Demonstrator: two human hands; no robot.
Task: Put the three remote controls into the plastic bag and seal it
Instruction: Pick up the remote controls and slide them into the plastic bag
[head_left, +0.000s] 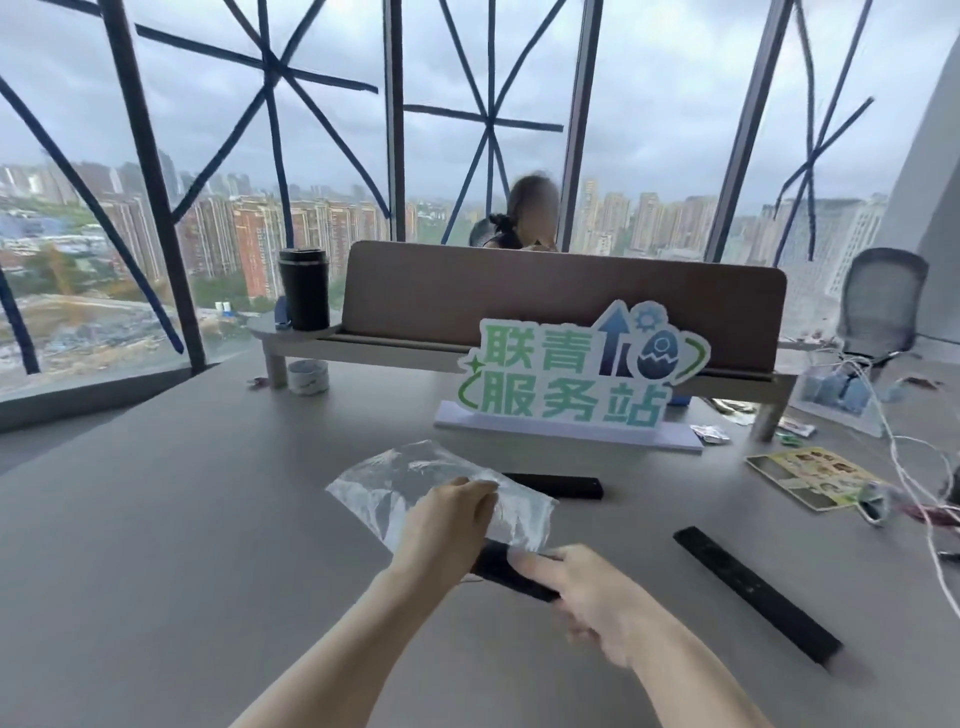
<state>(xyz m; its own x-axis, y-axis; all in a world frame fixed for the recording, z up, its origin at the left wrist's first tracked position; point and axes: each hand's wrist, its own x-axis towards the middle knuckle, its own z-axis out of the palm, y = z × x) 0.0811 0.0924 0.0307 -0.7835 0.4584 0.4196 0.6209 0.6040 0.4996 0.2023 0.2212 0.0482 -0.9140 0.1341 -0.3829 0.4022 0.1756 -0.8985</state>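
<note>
The clear plastic bag (441, 488) is pinched in the left hand (447, 525) above the middle of the grey table (156, 519), its opening turned toward the near edge, where a black remote (511, 574) is clamped in the right hand (597, 597) with its long axis running near-right to far-left into the bag mouth. A second remote (756, 592) lies flat on the right, angled far-left to near-right; a third remote (558, 486) lies crosswise behind the bag, partly hidden by it. Farther back, a green-lettered sign (571, 379) stands before a desk divider (561, 296), with loose cables (898, 457) at the right edge.

Clear plastic bag (415, 480), three black remote controls (753, 590), grey table (182, 519), green-lettered sign (571, 384)
</note>
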